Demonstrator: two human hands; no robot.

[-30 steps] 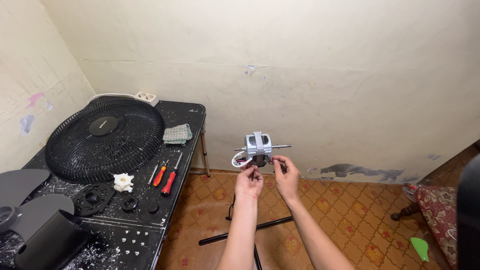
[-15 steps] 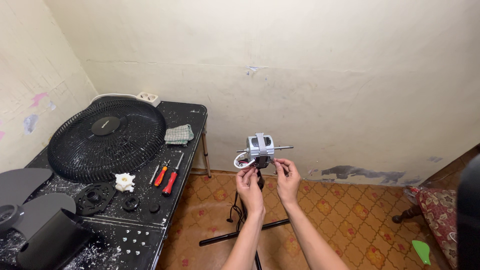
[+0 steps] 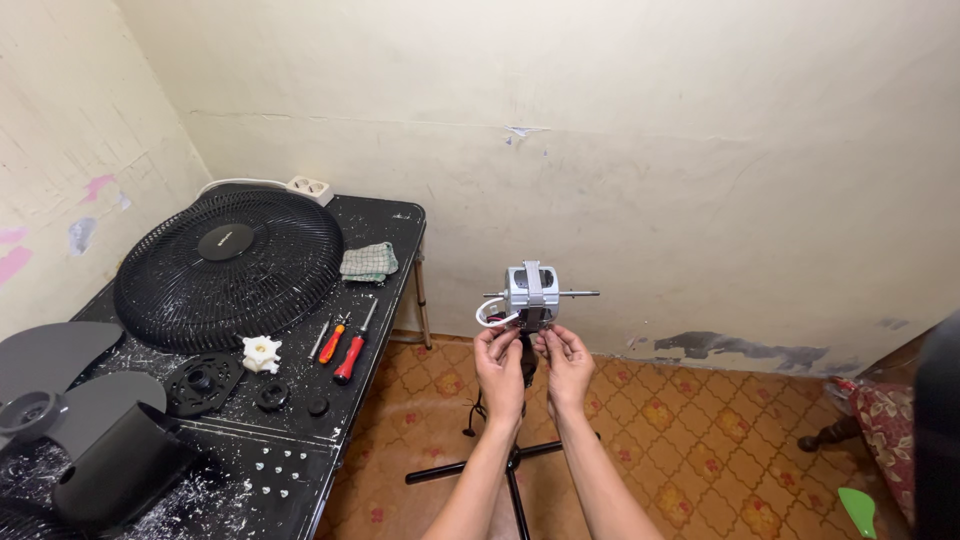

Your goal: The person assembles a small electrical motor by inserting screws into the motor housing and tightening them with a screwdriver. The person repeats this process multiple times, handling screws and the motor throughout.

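**Fan motor lowered a little, both hands at its base**

Compared with a second ago, the grey fan motor [image 3: 530, 293] sits slightly lower and nearer the stand pole [image 3: 527, 362], its shaft level and pointing to 3 o'clock. The left hand [image 3: 499, 362] and right hand [image 3: 567, 362] have stayed close together just under it, fingertips pinched on the small part beneath the housing; a white wire loop [image 3: 488, 317] hangs at the motor's 8 o'clock. To my eye that reads as fitting work at the mount, not carrying. On the black tabletop [image 3: 392, 235] at 9 o'clock lie the fan grille [image 3: 228, 268], two red screwdrivers [image 3: 344, 350] and a folded cloth [image 3: 368, 261], untouched.
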